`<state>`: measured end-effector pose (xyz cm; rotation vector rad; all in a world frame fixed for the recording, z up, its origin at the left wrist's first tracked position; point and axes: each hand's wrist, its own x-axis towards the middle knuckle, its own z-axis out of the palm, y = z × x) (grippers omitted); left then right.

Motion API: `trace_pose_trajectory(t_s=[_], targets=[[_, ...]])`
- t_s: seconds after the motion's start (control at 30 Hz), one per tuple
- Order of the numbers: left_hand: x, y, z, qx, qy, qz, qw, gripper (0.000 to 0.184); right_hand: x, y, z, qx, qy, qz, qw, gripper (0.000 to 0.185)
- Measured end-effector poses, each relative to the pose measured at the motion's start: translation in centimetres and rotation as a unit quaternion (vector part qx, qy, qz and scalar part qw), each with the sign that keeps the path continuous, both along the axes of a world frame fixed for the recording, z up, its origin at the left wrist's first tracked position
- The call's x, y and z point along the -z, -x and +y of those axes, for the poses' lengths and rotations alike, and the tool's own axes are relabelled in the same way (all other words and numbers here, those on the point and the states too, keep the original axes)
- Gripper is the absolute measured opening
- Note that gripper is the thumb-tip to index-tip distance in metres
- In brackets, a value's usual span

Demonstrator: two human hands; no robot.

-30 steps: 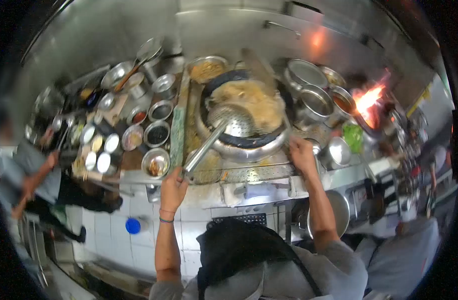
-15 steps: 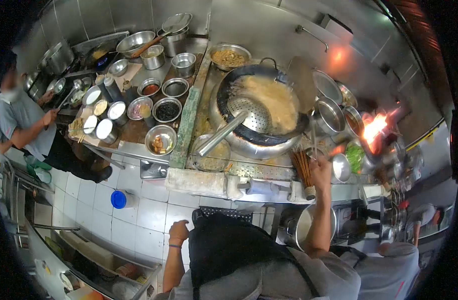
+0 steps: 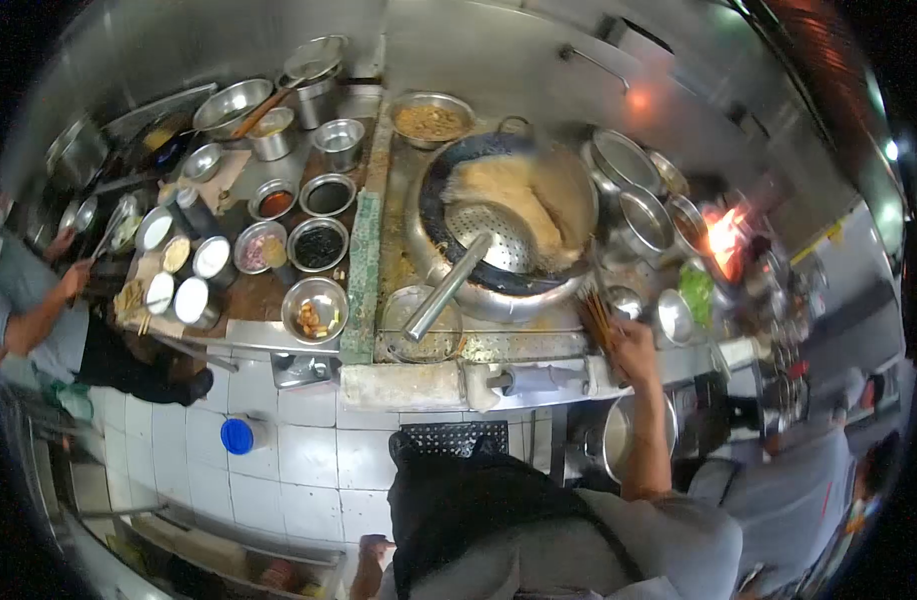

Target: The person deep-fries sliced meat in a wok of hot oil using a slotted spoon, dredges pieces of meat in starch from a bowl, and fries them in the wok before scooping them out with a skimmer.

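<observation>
Right hand (image 3: 634, 350) of mine is at the front edge of the stove, seen from where I watch far off. Its fingers are bent in, right by the stick brush (image 3: 596, 318), but I can't tell if they grip the brush or something next to it. A small round metal bowl (image 3: 624, 302) is just past the hand.

What has changed is my left hand (image 3: 376, 545). It was by the long handle of the big strainer (image 3: 494, 232), and now it is low, next to the black apron (image 3: 439, 500). I see nothing in it, but I can't tell if its fingers are apart or together.

So the strainer sits with no hand on it. Its round part, full of holes, is in the big pan (image 3: 434, 215), in the pale brown stuff (image 3: 494, 180). Its handle leans out over the rim, to the front and left. That leaves just my right hand near the pan.
</observation>
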<state>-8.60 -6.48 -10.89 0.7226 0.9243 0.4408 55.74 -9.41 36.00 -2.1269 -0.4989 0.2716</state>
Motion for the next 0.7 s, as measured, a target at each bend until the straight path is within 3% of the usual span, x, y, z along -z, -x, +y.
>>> trace_pose_trajectory(t_s=[0.03,0.1,0.13,0.17,0.2,0.23,0.27,0.3,0.33,0.37,0.4,0.43,0.53,0.57,0.6,0.63,0.67,0.7], targets=[[-0.1,0.5,0.1,0.084,-0.106,0.009,0.991,0.015,-0.9,0.8,1.3,0.025,-0.011,0.061,0.998,0.015],[1.3,-0.5,1.2,0.237,-0.318,0.011,0.918,0.014,0.2,-0.9,1.2,-0.026,-0.023,0.021,0.999,0.015],[1.4,-1.1,3.2,0.439,-0.360,0.120,0.814,0.018,-1.8,0.0,1.5,-0.016,-0.022,-0.002,1.000,0.015],[2.2,-1.9,5.4,0.610,-0.384,0.223,0.656,0.023,-3.6,0.9,1.8,-0.005,-0.020,-0.022,1.000,0.017],[2.9,-3.0,6.7,0.604,-0.382,0.305,0.630,0.041,-3.5,-0.3,0.8,-0.018,0.001,-0.142,0.990,0.019],[2.6,-3.3,8.5,0.523,-0.392,0.239,0.718,0.043,-4.2,-1.4,0.0,-0.013,0.008,-0.138,0.990,0.022],[1.9,-4.0,10.3,0.475,-0.320,0.273,0.773,0.042,-5.9,-1.9,-0.3,-0.005,0.037,-0.173,0.984,0.022],[1.5,-4.8,11.9,0.279,-0.035,0.231,0.931,0.041,-7.7,-2.7,-0.5,0.001,0.066,-0.207,0.976,0.022],[0.0,-5.8,13.7,0.171,0.078,0.184,0.965,0.040,-7.9,-4.7,-0.9,0.002,0.042,-0.245,0.969,0.021],[-1.2,-6.2,15.5,0.104,0.150,0.138,0.974,0.039,-8.0,-7.0,-1.4,0.002,0.018,-0.282,0.959,0.021],[-3.0,-8.7,16.1,0.088,0.027,0.263,0.960,0.035,-8.4,-9.4,-1.9,0.004,0.035,-0.287,0.957,0.018],[-2.7,-8.8,16.9,0.088,-0.037,0.269,0.958,0.037,-8.8,-11.7,-2.2,0.003,0.053,-0.291,0.955,0.015],[-4.8,-10.7,18.0,0.063,-0.173,0.354,0.917,0.016,-13.0,-14.9,-0.1,0.065,0.122,-0.352,0.926,0.015],[-4.6,-10.6,17.7,0.056,-0.241,0.359,0.900,0.020,-12.1,-18.8,-0.3,0.057,0.102,-0.364,0.924,0.015],[-5.1,-10.4,16.8,0.038,-0.297,0.355,0.885,0.036,-10.1,-23.9,-0.4,0.050,0.079,-0.379,0.921,0.016],[-2.3,-9.7,16.2,0.025,-0.324,0.438,0.838,0.038,-9.3,-27.5,-0.7,0.044,0.056,-0.394,0.917,0.017],[-4.6,-10.9,13.3,-0.064,-0.268,0.467,0.840,0.040,-10.8,-27.7,0.4,0.055,0.094,-0.382,0.918,0.018],[-5.4,-11.8,11.1,-0.051,-0.242,0.497,0.832,0.038,-11.9,-27.3,1.5,0.065,0.133,-0.366,0.919,0.020]])
